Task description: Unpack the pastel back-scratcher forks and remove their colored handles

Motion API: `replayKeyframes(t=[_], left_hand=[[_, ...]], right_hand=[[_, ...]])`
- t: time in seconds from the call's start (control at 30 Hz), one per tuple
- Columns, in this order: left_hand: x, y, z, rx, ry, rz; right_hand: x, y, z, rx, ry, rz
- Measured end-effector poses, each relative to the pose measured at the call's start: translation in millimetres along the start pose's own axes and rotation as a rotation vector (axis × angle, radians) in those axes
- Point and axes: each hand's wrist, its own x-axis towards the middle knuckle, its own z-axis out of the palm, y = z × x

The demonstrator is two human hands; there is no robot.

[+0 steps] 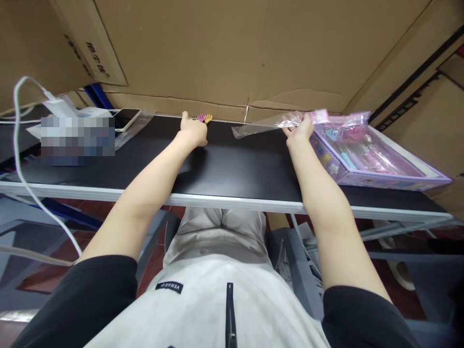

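My left hand (195, 132) is over the middle of the black table, fingers curled. Small pink and yellow claw hair clips (205, 118) stick out just past its fingers, and the hand hides how they are gripped. In my right hand (299, 128) is a clear plastic bag (255, 127), long and flat, stretching left over the tabletop. Some of the fingers show through the film. Right beside this hand stands an open purple box (395, 181) of wrapped items, with a pink-topped clear packet (348, 120) across its back left corner.
A tall cardboard sheet (224, 53) walls off the table's (239, 169) back edge. On the left lie a phone (127, 119), a white charger with a cable (61, 106) and a blurred-out object (78, 140). The white cable loops down past the front edge.
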Motion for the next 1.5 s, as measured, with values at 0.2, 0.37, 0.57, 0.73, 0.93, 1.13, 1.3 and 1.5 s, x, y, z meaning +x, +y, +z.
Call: replayKeyframes(t=[0.2, 0.37, 0.57, 0.73, 0.93, 1.13, 1.3, 1.5], left_hand=[[1, 3, 8, -0.033, 0.014, 0.037], [4, -1, 10, 0.051, -0.011, -0.087], [1, 0, 12, 0.013, -0.06, -0.239], [2, -8, 15, -0.047, -0.067, -0.207], [1, -7, 13, -0.06, -0.057, -0.223], [-2, 5, 4, -0.146, 0.044, -0.168], [4, 32, 5, -0.722, 0.062, -0.053], [-5, 66, 7, -1.256, -0.067, -0.082]], right_hand=[[-6, 2, 4, -0.022, -0.063, 0.003], [-5, 3, 3, -0.02, -0.067, 0.018], [-8, 2, 4, -0.016, -0.081, 0.016], [-12, 0, 7, -0.023, -0.082, 0.047], [-15, 2, 11, 0.03, -0.101, 0.102], [-29, 3, 19, 0.008, -0.211, 0.19], [-54, 10, 31, -0.079, -0.33, 0.304], [-93, 14, 43, -0.143, -0.6, 0.498]])
